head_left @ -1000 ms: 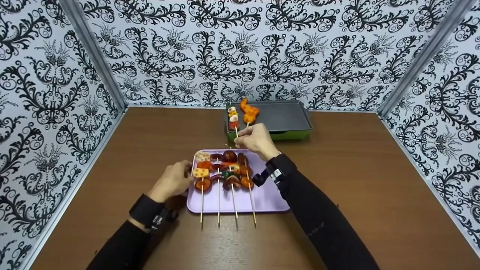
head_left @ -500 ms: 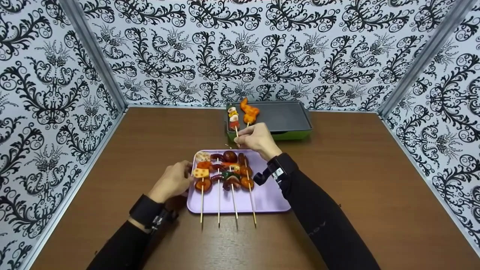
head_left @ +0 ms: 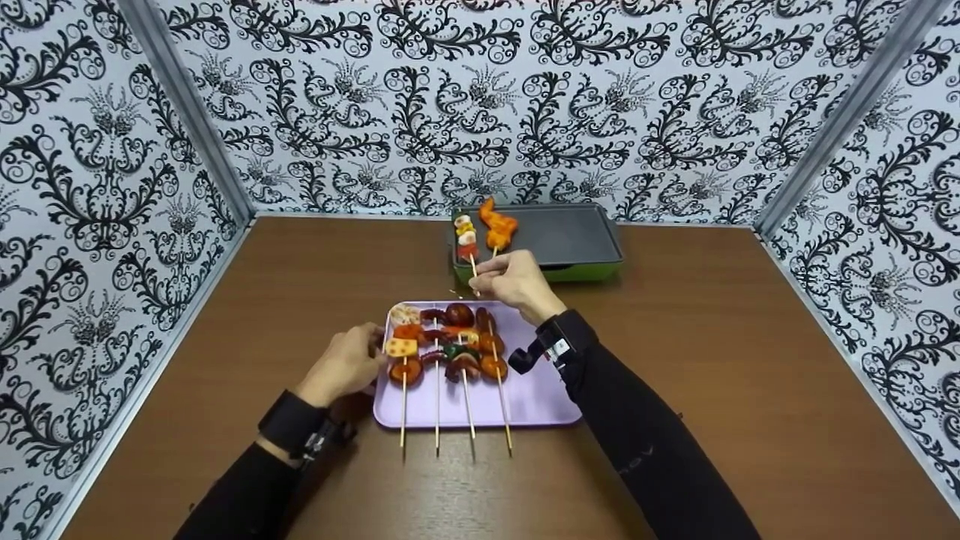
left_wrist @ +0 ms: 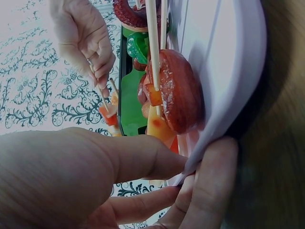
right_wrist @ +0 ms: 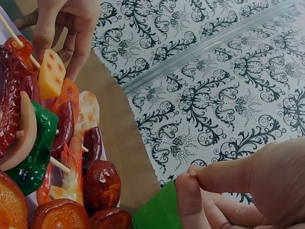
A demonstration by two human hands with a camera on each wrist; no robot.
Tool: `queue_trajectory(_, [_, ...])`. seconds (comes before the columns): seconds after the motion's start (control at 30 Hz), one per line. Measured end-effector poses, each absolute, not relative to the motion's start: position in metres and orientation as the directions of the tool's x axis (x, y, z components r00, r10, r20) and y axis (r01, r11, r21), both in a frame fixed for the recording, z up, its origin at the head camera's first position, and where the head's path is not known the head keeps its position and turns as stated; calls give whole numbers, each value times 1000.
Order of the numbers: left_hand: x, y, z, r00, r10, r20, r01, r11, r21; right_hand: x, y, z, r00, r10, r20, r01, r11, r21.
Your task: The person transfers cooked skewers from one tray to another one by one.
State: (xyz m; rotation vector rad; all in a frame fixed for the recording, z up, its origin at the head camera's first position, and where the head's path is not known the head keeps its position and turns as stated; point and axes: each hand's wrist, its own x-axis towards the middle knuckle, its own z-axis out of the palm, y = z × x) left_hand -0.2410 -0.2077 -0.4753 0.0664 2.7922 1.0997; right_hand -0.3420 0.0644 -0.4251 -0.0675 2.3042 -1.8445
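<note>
My right hand (head_left: pixel 516 282) pinches the stick of a skewer (head_left: pixel 466 238) strung with white, yellow and red pieces. That skewer's food lies over the left end of a green grill (head_left: pixel 577 271) with a dark flat top. Beside it on the grill is an orange skewer (head_left: pixel 498 226) whose stick runs behind my right hand. With thumb and fingers, my left hand (head_left: pixel 346 364) grips the left rim of a lilac tray (head_left: pixel 540 409); the left wrist view shows the rim (left_wrist: pixel 205 138) between them. Several loaded skewers (head_left: pixel 463 364) lie on the tray, sticks jutting over its near edge.
A brown wooden table (head_left: pixel 720 360) spreads around the tray and grill. Patterned black-and-white walls (head_left: pixel 480 97) enclose it at the back and on both sides. The grill stands close to the back wall, just behind the tray.
Almost nothing moves. The skewer in my right hand stays over the grill's left end, and my left hand stays on the tray's rim. The head view shifts very slightly.
</note>
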Motion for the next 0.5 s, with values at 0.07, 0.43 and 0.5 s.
queue_trajectory(0.07, [-240,-208,-475,-989,91,-119,-14,734,680,-341,65,-425,-980,-158,-120,82,227,-970])
queue_trajectory(0.43, [-240,-207,-474,-988,96,-124,-12,743,669,-332,68,-426,-978,-191,-80,34,233,-972])
queue_trajectory(0.5, [-240,-207,-474,-989,102,-107,7,758,652,-331,69,-427,-976,-204,-75,34,197,-980])
